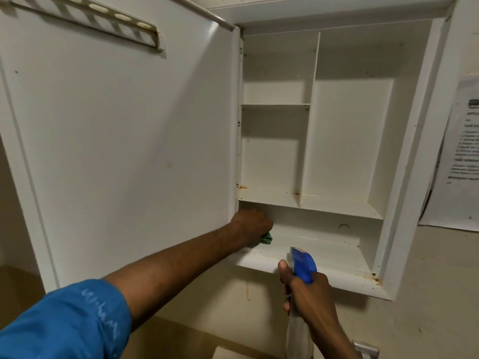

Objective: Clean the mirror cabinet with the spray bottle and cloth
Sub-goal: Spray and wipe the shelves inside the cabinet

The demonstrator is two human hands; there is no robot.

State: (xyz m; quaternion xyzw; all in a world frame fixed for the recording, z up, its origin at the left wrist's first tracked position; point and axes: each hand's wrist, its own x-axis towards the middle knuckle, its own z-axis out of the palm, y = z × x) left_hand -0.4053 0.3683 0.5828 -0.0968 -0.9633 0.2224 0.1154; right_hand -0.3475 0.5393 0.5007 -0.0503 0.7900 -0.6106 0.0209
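L hand [251, 226] is curled tight on the green cloth [86, 237], pressed into the far-left corner of the bottom shelf [324, 251] of the mirror cabinet [412, 151]; R hand [307, 288] is wrapped round the spray bottle [303, 265], held just below the front lip, blue nozzle aimed inward. Risks: door [124, 112] could be knocked by the L forearm, swinging on its hinges; spray could be fired onto the L hand w/ nozzle so near; rust spots at the corners may be smeared. L arm is stretched forward, wrist bent in; R arm is raised, elbow low
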